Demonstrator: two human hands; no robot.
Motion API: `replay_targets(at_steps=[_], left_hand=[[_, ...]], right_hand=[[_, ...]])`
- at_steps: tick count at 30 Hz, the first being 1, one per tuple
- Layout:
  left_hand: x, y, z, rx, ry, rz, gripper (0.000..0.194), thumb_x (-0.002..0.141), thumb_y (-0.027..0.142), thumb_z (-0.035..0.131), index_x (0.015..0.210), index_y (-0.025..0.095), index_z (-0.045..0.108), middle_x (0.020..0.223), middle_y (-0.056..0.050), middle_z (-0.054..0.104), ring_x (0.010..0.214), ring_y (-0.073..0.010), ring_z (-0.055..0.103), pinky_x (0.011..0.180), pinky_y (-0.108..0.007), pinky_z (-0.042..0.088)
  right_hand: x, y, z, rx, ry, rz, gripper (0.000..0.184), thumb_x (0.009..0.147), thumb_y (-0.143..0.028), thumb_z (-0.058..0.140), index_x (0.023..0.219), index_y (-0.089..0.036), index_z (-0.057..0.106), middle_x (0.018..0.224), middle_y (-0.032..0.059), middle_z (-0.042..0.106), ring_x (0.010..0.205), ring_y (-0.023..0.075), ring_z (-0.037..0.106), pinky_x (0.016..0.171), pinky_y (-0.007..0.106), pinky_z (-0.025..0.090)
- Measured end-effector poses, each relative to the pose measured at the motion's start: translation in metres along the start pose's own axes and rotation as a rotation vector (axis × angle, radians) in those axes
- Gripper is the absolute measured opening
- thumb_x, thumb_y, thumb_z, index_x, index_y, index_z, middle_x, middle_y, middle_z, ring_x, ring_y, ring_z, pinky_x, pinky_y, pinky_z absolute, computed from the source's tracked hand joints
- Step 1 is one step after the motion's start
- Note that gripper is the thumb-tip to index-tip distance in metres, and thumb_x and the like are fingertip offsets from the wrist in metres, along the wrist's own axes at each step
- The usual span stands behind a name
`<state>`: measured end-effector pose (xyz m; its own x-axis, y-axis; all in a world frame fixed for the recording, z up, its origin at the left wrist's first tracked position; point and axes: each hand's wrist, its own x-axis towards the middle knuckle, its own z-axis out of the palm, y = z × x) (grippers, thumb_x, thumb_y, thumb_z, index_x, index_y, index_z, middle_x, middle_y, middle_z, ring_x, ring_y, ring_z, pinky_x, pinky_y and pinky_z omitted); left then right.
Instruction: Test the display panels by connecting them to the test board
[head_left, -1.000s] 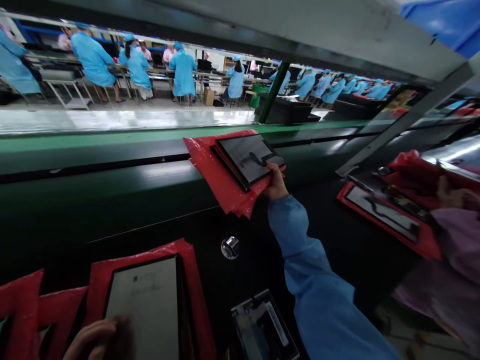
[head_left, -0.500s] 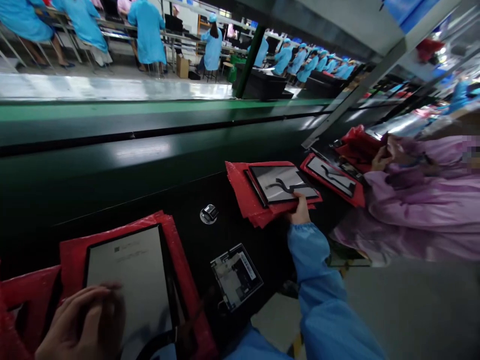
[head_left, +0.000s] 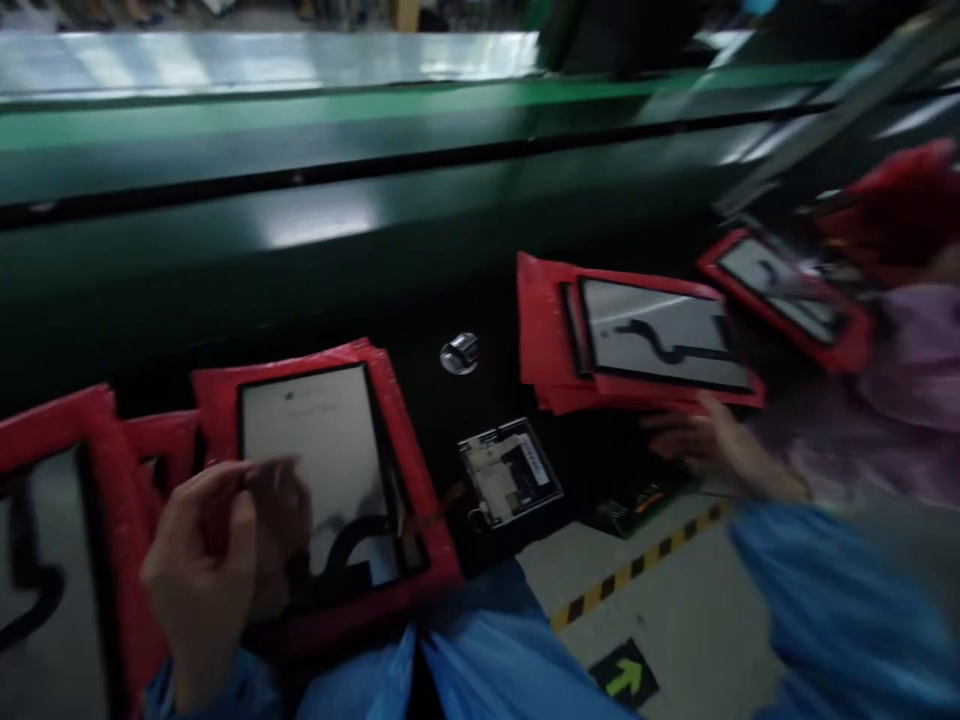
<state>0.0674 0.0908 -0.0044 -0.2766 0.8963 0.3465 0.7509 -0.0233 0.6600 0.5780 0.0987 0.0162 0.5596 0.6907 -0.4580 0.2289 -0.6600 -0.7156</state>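
My left hand (head_left: pixel 206 565) is closed in a pinch over the left part of a display panel (head_left: pixel 315 440), its reflection showing in the glass. Whatever the fingertips hold, if anything, is too small to make out. The panel has a black border and lies on red wrapping (head_left: pixel 420 500). At the near side of another panel (head_left: pixel 652 320), my right hand (head_left: pixel 716 445) is open, blurred, with fingers stretched out and nothing in them. That panel carries a black flat cable (head_left: pixel 649 340) and rests on stacked red sheets (head_left: pixel 541 320). An electronic module (head_left: pixel 510 475) lies between the two stacks.
Behind the module sits a small shiny round piece (head_left: pixel 460 353). Another cabled panel (head_left: pixel 56 580) on red wrapping is at far left, and one more panel (head_left: pixel 780 285) at right. A co-worker's pink sleeve (head_left: pixel 915 370) borders the right side. A green ledge (head_left: pixel 225 115) runs behind.
My right hand has let go of the right-hand stack and drawn off its near edge, fingers now spread. My left hand stays pinched over the left panel. The view has tilted down and turned left.
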Motion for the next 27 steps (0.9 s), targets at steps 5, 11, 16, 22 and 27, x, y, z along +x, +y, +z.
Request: replay_targets(at_steps=[5,11,16,22,27], left_hand=[[-0.008,-0.01,-0.025,0.097,-0.112,-0.059,0.017,0.091,0.029,0.054,0.099,0.021,0.068,0.098,-0.001,0.071,0.087,-0.0184,0.066,0.084,-0.029,0.049],[-0.036,-0.023,-0.042,0.332,-0.358,-0.185,0.026,0.095,0.042,0.048,0.095,0.022,0.064,0.088,-0.002,0.072,0.076,-0.0208,0.067,0.071,-0.03,0.046],[-0.042,-0.003,-0.042,0.543,-0.502,-0.287,0.027,0.097,0.044,0.046,0.091,0.021,0.058,0.085,-0.005,0.071,0.083,-0.0268,0.07,0.07,-0.032,0.042],[-0.044,0.004,-0.041,0.715,-0.53,-0.311,0.032,0.097,0.048,0.046,0.087,0.022,0.062,0.077,-0.006,0.071,0.073,-0.0285,0.068,0.061,-0.032,0.035],[-0.05,0.026,-0.063,0.245,-0.299,-0.181,0.036,0.096,0.049,0.047,0.075,0.022,0.057,0.061,0.001,0.056,0.055,-0.0164,0.053,0.056,-0.029,0.036]], right_hand=[[-0.079,-0.018,0.034,-0.247,-0.119,-0.417,0.058,0.085,-0.072,0.051,0.076,-0.022,0.078,0.056,0.0117,0.066,0.041,0.0178,0.06,0.036,0.026,0.044],[-0.194,-0.028,0.181,-0.255,-0.735,-1.26,0.02,0.096,-0.027,0.054,0.104,-0.019,0.07,0.1,0.0046,0.076,0.093,0.0197,0.071,0.081,0.03,0.061],[-0.211,-0.016,0.251,-0.551,-0.39,-1.362,0.044,0.094,-0.028,0.054,0.13,-0.002,0.059,0.129,0.0215,0.064,0.123,0.0318,0.059,0.103,0.045,0.053],[-0.216,-0.008,0.28,-0.631,-0.324,-1.303,0.075,0.087,-0.038,0.062,0.144,0.006,0.04,0.152,0.0298,0.038,0.146,0.0424,0.03,0.11,0.059,0.042],[-0.217,-0.006,0.278,-0.476,-0.262,-1.314,0.088,0.088,-0.041,0.059,0.153,0.004,0.022,0.157,0.0281,0.027,0.149,0.0415,0.021,0.115,0.06,0.035]])
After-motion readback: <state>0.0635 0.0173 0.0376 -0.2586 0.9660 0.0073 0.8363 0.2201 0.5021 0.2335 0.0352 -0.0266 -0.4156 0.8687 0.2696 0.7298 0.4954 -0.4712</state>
